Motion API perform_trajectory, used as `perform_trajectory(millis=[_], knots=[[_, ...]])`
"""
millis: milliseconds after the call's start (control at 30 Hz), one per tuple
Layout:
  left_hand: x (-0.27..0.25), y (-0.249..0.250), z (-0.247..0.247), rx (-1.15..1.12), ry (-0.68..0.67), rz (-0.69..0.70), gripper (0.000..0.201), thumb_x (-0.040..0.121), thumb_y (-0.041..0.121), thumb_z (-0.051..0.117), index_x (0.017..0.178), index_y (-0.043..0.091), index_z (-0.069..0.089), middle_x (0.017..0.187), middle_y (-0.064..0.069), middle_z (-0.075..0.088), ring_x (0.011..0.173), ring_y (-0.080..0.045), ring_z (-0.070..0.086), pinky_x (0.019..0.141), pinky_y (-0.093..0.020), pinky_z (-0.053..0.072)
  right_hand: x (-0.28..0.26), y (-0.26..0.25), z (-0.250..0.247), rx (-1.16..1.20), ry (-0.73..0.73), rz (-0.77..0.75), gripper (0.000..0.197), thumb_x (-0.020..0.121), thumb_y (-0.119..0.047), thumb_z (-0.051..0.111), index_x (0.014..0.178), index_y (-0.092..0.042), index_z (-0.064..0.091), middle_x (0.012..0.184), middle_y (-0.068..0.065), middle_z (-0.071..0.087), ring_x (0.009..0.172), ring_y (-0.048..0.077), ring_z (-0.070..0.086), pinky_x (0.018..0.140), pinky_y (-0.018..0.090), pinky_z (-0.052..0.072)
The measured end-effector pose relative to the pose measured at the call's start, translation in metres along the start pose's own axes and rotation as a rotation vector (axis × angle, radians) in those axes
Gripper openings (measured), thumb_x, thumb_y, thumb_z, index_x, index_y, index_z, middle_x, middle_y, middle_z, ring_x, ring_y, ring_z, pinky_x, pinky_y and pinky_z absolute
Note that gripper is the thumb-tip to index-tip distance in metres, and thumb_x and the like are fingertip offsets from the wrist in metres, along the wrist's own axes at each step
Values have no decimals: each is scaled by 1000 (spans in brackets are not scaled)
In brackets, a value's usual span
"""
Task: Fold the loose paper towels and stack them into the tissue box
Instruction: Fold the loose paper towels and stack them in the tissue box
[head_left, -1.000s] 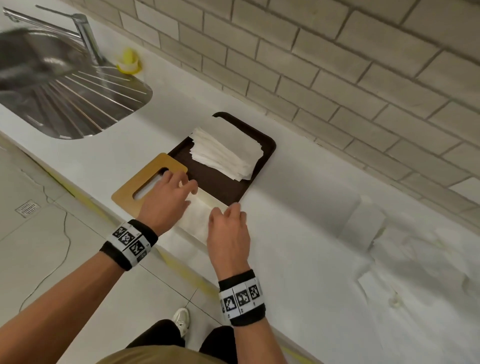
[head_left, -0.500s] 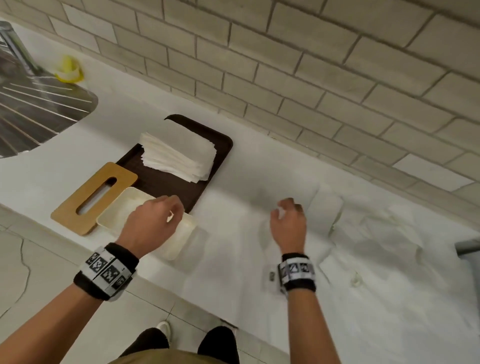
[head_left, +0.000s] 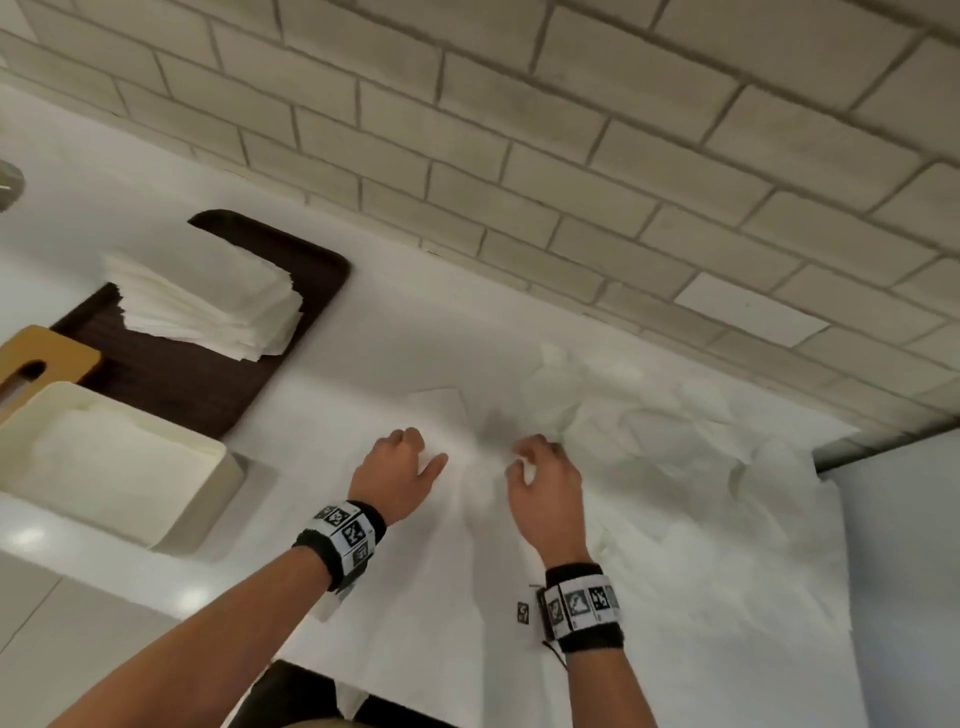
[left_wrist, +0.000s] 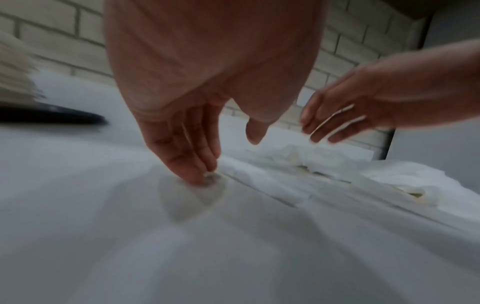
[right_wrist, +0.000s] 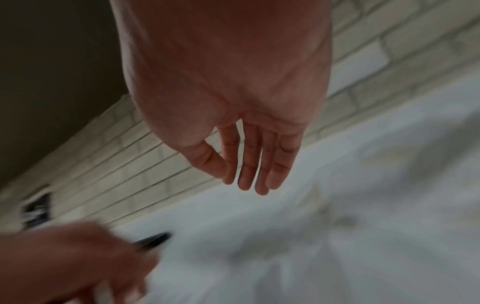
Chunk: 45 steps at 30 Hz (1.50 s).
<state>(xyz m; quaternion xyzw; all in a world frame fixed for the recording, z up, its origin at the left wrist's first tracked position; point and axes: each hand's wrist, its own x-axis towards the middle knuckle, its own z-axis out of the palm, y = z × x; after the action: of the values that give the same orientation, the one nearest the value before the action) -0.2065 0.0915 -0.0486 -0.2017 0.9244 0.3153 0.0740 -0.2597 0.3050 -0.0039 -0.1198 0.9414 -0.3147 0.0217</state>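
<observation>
1. Both hands have left the tissue box (head_left: 119, 462) since one second ago and now sit over the white counter (head_left: 395, 597), beside the loose paper towels (head_left: 665, 436).
2. Left hand (head_left: 397, 475): fingers extended and relaxed, fingertips (left_wrist: 197, 176) touching a flat sheet on the counter; nothing gripped.
3. Right hand (head_left: 543, 486): fingers straight and together in the right wrist view, above the sheets; nothing held.
4. Tissue box: open, cream, at the left counter edge, folded towels inside.
5. Wooden lid (head_left: 44, 358): just beside the box, against the brown tray (head_left: 176, 374).
6. Folded towel stack (head_left: 205, 306): on the tray.
</observation>
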Motion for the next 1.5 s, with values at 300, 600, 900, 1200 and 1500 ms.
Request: perform_trajectory(millis=[300,600,900,1200,1500], knots=[[53,66,26,3,31,-189,70,81,37,91,129,5,52,140,-24,35,121,-42,44,100,-48,47,58,139,-90,-526,-415,264,88,86,-65,76,160,-40,37,156,5,50,145,35,42,114,52,38],[-2,23,14,-691,44,76,93,89,17,87,151,49,25,117,3,69,96,-22,72,85,-35,58,44,78,-108,35,-15,-77,31,106,-44,68,132,-28,74,130,-11,74,124,13,66,113,28,47],[-44,-18,22,-852,95,-51,35,101,3,69,112,35,81,119,8,78,110,-19,72,95,-37,58,35,-36,-49,719,-15,28,31,105,-29,71,90,-8,54,82,-8,63,73,11,57,70,34,48],[-53,-23,21,-986,40,-256,39,112,17,43,104,17,80,106,-5,81,99,-32,74,84,-42,59,43,-30,88,354,-170,68,28,109,-26,63,134,-14,67,128,7,76,119,27,71,103,34,55],[-54,-27,33,-721,154,-295,21,108,35,62,91,23,57,78,2,54,70,-17,44,60,-33,37,36,-57,37,648,151,42,13,111,-25,63,115,-15,69,103,-23,72,101,-6,67,92,8,45]])
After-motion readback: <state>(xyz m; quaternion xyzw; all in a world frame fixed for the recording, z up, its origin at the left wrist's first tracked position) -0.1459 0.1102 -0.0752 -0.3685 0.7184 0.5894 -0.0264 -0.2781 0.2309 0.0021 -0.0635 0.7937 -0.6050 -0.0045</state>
